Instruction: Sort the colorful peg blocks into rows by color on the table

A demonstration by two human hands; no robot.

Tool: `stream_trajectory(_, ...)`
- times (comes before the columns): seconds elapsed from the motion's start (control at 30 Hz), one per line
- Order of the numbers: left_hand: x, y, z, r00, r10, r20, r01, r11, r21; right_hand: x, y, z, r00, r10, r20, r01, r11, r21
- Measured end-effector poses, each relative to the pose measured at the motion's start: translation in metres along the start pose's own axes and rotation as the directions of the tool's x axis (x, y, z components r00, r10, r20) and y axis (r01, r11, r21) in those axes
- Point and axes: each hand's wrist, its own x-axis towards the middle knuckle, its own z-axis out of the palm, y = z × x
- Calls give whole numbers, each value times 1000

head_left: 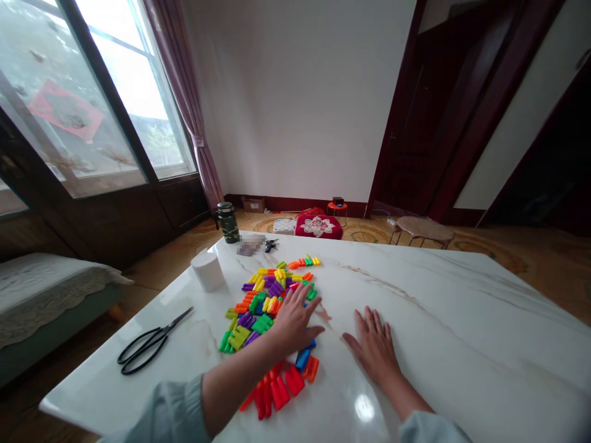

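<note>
The left hand [297, 319] spread its fingers over the right side of the coloured blocks [263, 323]. The right hand [377, 347] lay palm-down, fingers parted, on the table [452, 332].

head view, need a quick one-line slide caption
Left hand over colourful plastic pieces, right hand palm-down beside them, scissors on the white table.

Daylight glares through the dark-framed glass window [127, 67]; a bright spot gleams on the glossy white marbled worktop [438, 326].

Smooth plastic pieces [263, 324], glossy stone-look tabletop [438, 292], metal scissors [161, 333], matt paper roll [209, 272]
</note>
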Motion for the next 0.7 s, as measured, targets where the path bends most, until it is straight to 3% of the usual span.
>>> stream_trajectory(0.17, 119, -34, 31, 986, -115, 120, 98, 986, 137, -3, -7, 0, 1000, -15, -12, 15, 999, 35)
stream_trajectory(0.3, 172, -66, 61, 970, -188, 155, 169, 977, 128, -2, -4, -1, 1000, -6, 7, 6, 996, 88)
stream_trajectory(0.4, 188, -83, 74, 962, -181, 203, 162, 981, 104, -2, -3, 0, 1000, -9, 4, 9, 994, 111)
stream_trajectory(0.5, 188, -93, 76, 957, -151, 247, 138, 988, 70, -3, -4, 0, 1000, -5, 3, 4, 994, 106)
stream_trajectory(0.7, 159, -88, 48, 957, -114, 268, 105, 993, 50, -3, -5, 0, 1000, -12, -28, 14, 997, 71)
